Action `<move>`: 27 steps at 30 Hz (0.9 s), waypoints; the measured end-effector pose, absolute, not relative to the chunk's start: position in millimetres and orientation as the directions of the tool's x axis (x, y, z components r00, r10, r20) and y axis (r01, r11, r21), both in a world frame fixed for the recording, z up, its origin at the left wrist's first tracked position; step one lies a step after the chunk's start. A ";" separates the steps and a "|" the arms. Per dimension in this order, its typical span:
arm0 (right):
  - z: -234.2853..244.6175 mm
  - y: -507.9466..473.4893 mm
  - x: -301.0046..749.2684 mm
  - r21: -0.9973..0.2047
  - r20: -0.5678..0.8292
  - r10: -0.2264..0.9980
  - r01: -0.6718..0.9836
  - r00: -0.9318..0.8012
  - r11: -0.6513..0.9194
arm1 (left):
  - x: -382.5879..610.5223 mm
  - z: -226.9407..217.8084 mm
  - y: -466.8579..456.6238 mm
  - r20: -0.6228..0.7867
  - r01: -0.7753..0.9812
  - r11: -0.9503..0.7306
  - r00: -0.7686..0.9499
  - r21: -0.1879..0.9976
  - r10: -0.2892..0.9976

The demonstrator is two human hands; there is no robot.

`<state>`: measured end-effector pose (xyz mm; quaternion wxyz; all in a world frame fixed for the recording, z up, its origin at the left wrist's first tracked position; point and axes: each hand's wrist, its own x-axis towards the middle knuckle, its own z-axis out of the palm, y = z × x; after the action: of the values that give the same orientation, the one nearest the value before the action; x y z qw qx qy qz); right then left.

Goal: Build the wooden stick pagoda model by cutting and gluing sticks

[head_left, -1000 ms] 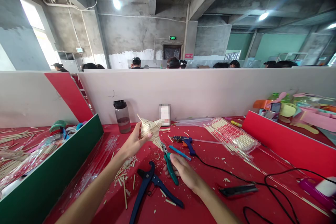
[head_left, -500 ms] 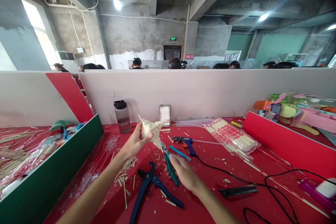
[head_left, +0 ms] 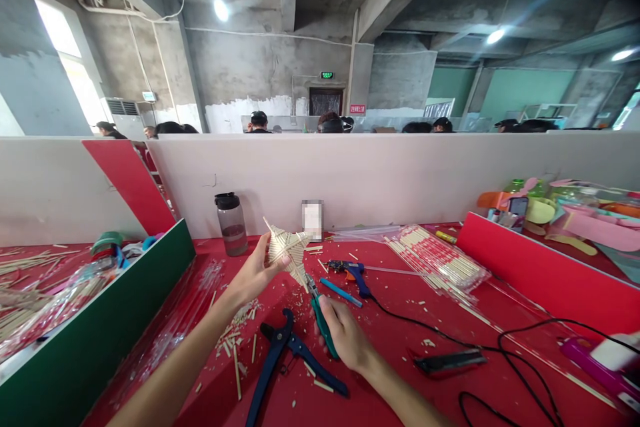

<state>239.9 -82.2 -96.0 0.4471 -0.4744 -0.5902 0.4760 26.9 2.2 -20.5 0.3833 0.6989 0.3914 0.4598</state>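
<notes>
My left hand (head_left: 254, 271) grips a panel of glued wooden sticks (head_left: 287, 250), held up above the red table (head_left: 400, 353). My right hand (head_left: 340, 333) is closed around the green handles of small cutting pliers (head_left: 320, 317), whose jaws meet the lower edge of the stick panel. Below my hands lies a large blue-handled cutter (head_left: 285, 360) among short stick offcuts (head_left: 237, 340).
A blue glue gun (head_left: 353, 271) with a black cord (head_left: 500, 347) lies behind the pliers. Also here: a dark water bottle (head_left: 230, 221), packs of sticks (head_left: 440, 263), a black flat tool (head_left: 447, 361), a green divider (head_left: 100, 320), a red divider (head_left: 540, 273). People sit beyond the white partition.
My right hand has closed tighter on the pliers' handles and edged slightly left. The left hand and stick panel stay where they were.
</notes>
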 end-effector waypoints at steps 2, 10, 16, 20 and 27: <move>-98.1 -83.9 235.0 -0.989 0.075 0.987 0.116 -0.143 0.092 | 26.3 -17.3 0.7 0.352 0.220 -0.410 0.262 0.885 0.899; -89.3 -76.5 235.8 -1.000 0.015 0.998 -0.019 -0.064 0.014 | 21.7 -17.9 2.4 0.315 0.269 -0.387 0.273 0.882 0.909; -88.3 -68.0 257.5 -0.999 0.007 0.992 -0.053 -0.124 0.001 | 25.2 -20.1 1.4 0.324 0.230 -0.384 0.261 0.894 0.910; -88.4 -71.4 255.2 -0.998 -0.008 0.985 -0.055 -0.171 -0.018 | 25.8 -16.9 0.8 0.334 0.209 -0.384 0.236 0.899 0.912; -81.6 -78.8 247.7 -0.998 -0.017 0.977 -0.048 -0.214 -0.028 | 27.1 -20.1 1.8 0.302 0.193 -0.350 0.242 0.917 0.922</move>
<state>247.7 -78.8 -81.6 0.4503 -0.4361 -0.5322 0.5691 27.1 1.8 -20.1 0.3965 0.6808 0.4094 0.4601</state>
